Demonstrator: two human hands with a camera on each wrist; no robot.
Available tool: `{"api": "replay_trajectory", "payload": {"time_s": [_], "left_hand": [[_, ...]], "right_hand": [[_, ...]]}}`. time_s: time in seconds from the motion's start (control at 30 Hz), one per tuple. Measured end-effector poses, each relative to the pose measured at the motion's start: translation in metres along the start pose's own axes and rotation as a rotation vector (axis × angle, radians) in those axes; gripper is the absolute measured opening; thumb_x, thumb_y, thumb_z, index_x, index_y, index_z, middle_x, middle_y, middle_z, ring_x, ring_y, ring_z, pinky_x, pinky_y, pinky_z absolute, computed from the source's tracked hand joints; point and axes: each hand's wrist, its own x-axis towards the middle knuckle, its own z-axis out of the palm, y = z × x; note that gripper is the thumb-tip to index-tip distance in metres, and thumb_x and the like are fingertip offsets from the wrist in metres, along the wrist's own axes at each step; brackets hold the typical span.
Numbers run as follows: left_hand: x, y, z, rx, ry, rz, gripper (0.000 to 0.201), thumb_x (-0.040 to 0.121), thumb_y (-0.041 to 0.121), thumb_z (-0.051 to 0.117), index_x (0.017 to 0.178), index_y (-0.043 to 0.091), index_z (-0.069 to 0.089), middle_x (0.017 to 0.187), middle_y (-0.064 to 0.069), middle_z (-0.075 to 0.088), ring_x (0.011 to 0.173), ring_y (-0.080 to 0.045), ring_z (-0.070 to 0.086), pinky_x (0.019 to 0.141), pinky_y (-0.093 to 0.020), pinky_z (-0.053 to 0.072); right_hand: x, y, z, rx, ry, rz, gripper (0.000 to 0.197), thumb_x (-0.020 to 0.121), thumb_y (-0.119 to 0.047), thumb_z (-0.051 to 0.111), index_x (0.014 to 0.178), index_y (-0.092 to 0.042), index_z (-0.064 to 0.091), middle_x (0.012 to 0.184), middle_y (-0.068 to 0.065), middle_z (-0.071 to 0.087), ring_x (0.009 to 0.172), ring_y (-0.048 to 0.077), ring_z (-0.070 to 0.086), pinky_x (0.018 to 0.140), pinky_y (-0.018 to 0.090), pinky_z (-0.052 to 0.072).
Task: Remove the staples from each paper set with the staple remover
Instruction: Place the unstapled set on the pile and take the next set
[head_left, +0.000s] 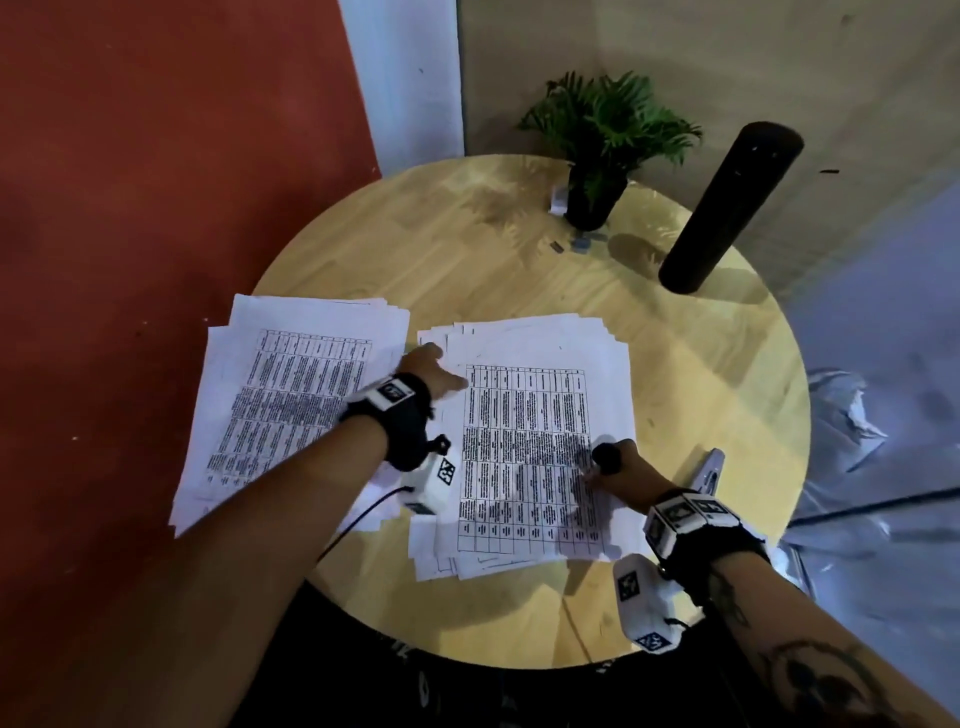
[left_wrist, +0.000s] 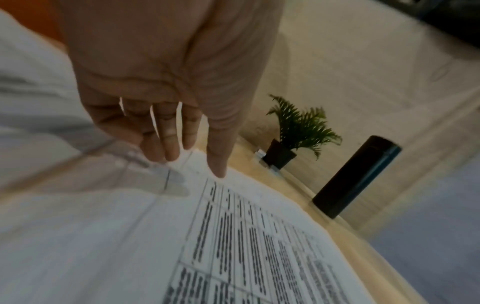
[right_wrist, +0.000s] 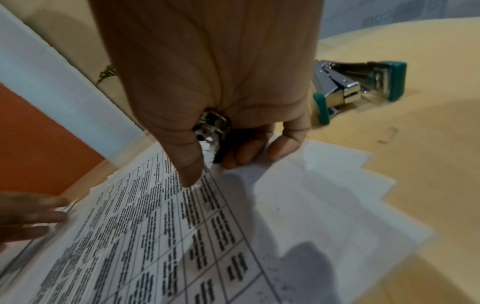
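My right hand (right_wrist: 207, 82) clenches the remover (right_wrist: 215, 135) at the near right edge of the stack (head_left: 524, 447) on the bench (head_left: 701, 364); my left hand (head_left: 431, 369), released, lies flat on the far left corner, likelier the stapled one

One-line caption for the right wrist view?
Right hand grips the staple remover over the paper stack; a stapler lies on the table.
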Motion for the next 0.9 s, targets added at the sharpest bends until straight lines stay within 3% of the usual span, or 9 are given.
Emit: {"api": "replay_trajectory", "payload": {"time_s": [0.17,0.23,0.3,0.4,0.57,0.73,0.8,0.87,0.9], "left_hand": [[0.009,0.007,0.02,0.009,0.114,-0.105,0.075,0.078,0.031,0.076,0.136,-0.001,0.041,0.142,-0.019,0.045,0.13,-0.033,0.045,0.104,-0.036,0.04],[0.01,0.009,0.023,-0.026,0.111,-0.12,0.069,0.077,0.033,0.077,0.129,-0.003,0.05,0.133,-0.019,0.054,0.119,-0.033,0.054,0.096,-0.036,0.047],[0.012,0.013,0.023,-0.087,0.062,-0.124,0.059,0.079,0.033,0.075,0.118,-0.006,0.056,0.117,-0.019,0.064,0.091,-0.03,0.065,0.073,-0.032,0.051],[0.011,0.019,0.018,-0.109,0.015,-0.132,0.047,0.083,0.033,0.071,0.107,-0.006,0.06,0.088,-0.016,0.064,0.054,-0.02,0.053,0.049,-0.026,0.038],[0.014,0.009,0.012,-0.049,-0.029,-0.16,0.033,0.08,0.033,0.074,0.096,0.006,0.067,0.089,-0.013,0.07,0.087,-0.027,0.066,0.074,-0.028,0.046],[0.014,0.0,0.008,-0.2,-0.071,-0.18,0.038,0.089,0.025,0.064,0.06,0.008,0.046,0.049,-0.005,0.048,0.045,-0.019,0.048,0.05,-0.026,0.033],[0.016,-0.006,0.01,-0.363,-0.164,-0.177,0.036,0.078,0.032,0.074,0.08,0.001,0.056,0.054,-0.009,0.056,0.047,-0.018,0.055,0.057,-0.025,0.042],[0.03,-0.023,0.02,-0.487,-0.194,-0.217,0.088,0.056,0.039,0.087,0.128,0.002,0.052,0.101,-0.018,0.065,0.092,-0.028,0.063,0.086,-0.036,0.047],[0.027,-0.026,0.022,-0.53,-0.204,-0.215,0.098,0.057,0.035,0.089,0.138,0.003,0.043,0.12,-0.02,0.06,0.109,-0.034,0.058,0.096,-0.04,0.043]], "right_hand": [[-0.005,-0.003,-0.001,-0.004,-0.012,0.007,0.057,0.082,-0.013,0.07,0.122,0.003,0.033,0.103,0.011,0.046,0.097,0.021,0.045,0.082,0.033,0.038],[-0.007,-0.006,-0.001,-0.011,-0.009,-0.001,0.059,0.082,-0.015,0.07,0.123,0.004,0.033,0.104,0.011,0.046,0.097,0.02,0.045,0.084,0.035,0.039],[-0.009,-0.007,-0.002,-0.015,-0.013,0.002,0.059,0.083,-0.016,0.07,0.124,0.004,0.033,0.104,0.01,0.046,0.098,0.02,0.045,0.084,0.035,0.04],[-0.011,-0.007,-0.002,-0.027,-0.021,-0.001,0.058,0.084,-0.017,0.069,0.125,0.003,0.033,0.106,0.009,0.046,0.101,0.023,0.048,0.08,0.029,0.037],[-0.011,-0.006,-0.002,-0.012,-0.017,-0.002,0.059,0.082,-0.016,0.07,0.124,0.003,0.034,0.104,0.009,0.047,0.1,0.022,0.048,0.081,0.03,0.037],[-0.01,-0.005,-0.002,-0.001,-0.009,-0.005,0.058,0.082,-0.014,0.07,0.124,0.003,0.034,0.105,0.01,0.047,0.098,0.02,0.046,0.081,0.031,0.038],[-0.008,-0.004,-0.001,0.002,0.001,0.009,0.058,0.082,-0.015,0.07,0.124,0.002,0.035,0.105,0.01,0.047,0.098,0.021,0.046,0.083,0.033,0.039],[-0.007,-0.002,0.0,0.013,0.011,0.012,0.057,0.082,-0.014,0.069,0.124,0.003,0.035,0.104,0.011,0.047,0.097,0.021,0.046,0.087,0.036,0.041],[-0.007,-0.002,0.001,0.016,0.017,0.01,0.056,0.083,-0.015,0.069,0.123,0.002,0.034,0.104,0.011,0.047,0.097,0.021,0.046,0.086,0.036,0.041]]}}
